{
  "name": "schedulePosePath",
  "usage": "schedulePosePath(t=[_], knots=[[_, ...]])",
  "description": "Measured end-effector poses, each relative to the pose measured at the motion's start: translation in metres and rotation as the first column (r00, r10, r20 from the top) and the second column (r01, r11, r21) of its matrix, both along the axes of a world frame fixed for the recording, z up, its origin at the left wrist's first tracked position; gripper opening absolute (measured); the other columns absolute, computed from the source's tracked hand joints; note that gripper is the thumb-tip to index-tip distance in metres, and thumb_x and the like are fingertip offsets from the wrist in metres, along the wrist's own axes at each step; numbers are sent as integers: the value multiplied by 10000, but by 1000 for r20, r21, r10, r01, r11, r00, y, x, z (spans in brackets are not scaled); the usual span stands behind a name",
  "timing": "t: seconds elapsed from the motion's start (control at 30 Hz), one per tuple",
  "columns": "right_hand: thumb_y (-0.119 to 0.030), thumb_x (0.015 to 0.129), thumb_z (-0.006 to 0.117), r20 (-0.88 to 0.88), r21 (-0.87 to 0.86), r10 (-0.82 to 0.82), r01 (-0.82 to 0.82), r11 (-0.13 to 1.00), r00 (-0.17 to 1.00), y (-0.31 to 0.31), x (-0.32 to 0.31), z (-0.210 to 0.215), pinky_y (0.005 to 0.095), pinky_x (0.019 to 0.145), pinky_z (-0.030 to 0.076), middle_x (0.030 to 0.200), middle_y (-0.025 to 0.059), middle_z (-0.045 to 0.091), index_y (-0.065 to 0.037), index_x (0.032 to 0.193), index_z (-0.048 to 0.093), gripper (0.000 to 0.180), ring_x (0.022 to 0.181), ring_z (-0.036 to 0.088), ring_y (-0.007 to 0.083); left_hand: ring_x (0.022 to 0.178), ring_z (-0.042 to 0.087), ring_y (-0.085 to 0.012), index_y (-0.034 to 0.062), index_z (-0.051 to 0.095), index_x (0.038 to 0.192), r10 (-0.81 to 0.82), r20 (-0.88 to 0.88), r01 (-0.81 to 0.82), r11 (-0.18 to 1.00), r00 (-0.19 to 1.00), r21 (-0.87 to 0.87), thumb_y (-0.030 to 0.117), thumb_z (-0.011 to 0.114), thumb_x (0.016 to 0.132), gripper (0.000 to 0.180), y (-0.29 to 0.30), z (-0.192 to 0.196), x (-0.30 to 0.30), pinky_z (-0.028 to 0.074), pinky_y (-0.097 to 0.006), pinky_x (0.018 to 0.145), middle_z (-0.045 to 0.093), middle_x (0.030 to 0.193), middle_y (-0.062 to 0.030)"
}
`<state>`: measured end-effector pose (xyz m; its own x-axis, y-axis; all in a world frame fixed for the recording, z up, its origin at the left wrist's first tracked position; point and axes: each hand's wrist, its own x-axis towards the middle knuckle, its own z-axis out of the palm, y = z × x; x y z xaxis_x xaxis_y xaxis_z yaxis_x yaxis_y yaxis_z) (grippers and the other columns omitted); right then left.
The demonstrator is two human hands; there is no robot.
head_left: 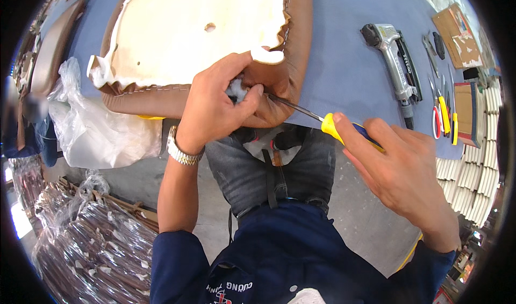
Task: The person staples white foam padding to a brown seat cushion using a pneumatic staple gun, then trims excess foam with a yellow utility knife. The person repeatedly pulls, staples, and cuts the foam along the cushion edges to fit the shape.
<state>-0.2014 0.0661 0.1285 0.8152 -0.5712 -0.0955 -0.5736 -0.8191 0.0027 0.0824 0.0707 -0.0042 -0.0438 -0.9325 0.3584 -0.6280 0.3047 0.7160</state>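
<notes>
A padded seat panel lies underside up at the table's near edge, with a pale wooden board framed by a stapled brown leather-like cover. My left hand grips the cover at the near right corner, its thumb pressed on the gathered material. White foam sticks out there, and greyish fibre filling shows between thumb and fingers. In my right hand is a screwdriver with a yellow and blue handle. Its shaft points left into the cover's fold beside my left thumb; the tip is hidden.
On the blue table to the right lie a staple gun, pliers, red-handled scissors and yellow-handled tools. A cardboard box stands beyond. Clear plastic hangs at left, above plastic-wrapped bundles.
</notes>
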Motion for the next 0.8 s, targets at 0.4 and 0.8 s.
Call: schedulePosePath(t=[0.4, 0.8], knots=[[-110, 751, 848, -131, -44, 196, -203, 978, 972, -22, -5, -4, 333, 559, 436, 954, 111, 654, -50, 1325, 681, 601, 656, 584, 176, 914, 732, -250, 28, 687, 1302, -129, -100, 130, 991, 987, 9, -1, 711, 771, 532, -4, 0, -8, 564, -327, 847, 756, 1135, -136], [-264, 1066, 604, 82, 958, -947, -288, -12, 311, 55, -18, -148, 215, 500, 427, 997, 85, 686, -9, 1386, 597, 410, 756, 605, 61, 691, 522, -148, 21, 664, 1205, 31, -67, -26, 998, 997, 63, 55, 711, 822, 387, -3, -4, -6, 495, -298, 670, 614, 822, -83]])
